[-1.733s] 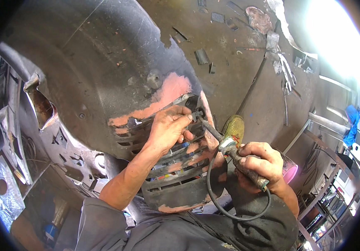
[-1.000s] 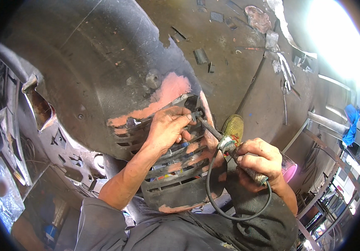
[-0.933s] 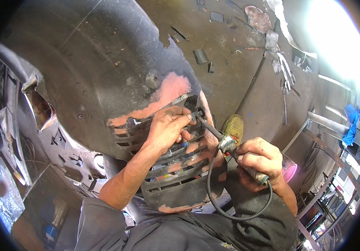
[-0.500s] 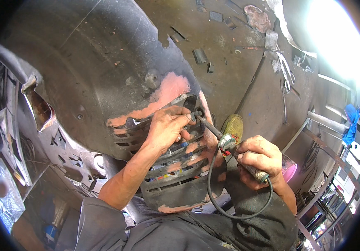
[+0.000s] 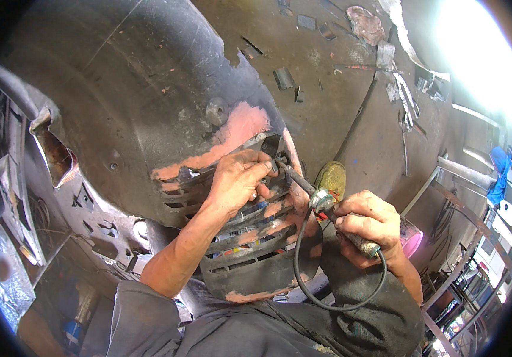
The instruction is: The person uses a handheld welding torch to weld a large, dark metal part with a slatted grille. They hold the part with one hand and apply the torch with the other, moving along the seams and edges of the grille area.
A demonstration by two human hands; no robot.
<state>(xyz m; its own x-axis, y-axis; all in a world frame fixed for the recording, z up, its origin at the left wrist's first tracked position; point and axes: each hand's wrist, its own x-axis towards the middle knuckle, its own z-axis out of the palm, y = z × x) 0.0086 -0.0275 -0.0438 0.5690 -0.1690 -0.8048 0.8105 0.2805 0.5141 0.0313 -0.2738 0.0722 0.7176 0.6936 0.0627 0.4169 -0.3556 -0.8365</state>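
Right of the frame's centre, the right hand (image 5: 372,226) was wrapped around the thick handle of a corded rod-like tool (image 5: 322,201), its black cable (image 5: 297,262) looping below. The tool looked rigid and fairly light; the handle was the place to grip, well back from the slim shaft. At the centre, the left hand (image 5: 238,181) had thumb and fingers pinched on a small dark piece (image 5: 279,162), probably light and stiff, best held by its edge near the tool's tip. Beneath lay the slatted panel (image 5: 256,263), seemingly thin and breakable between slats. Dark scraps (image 5: 283,78) lay on the floor (image 5: 321,128) at upper centre.
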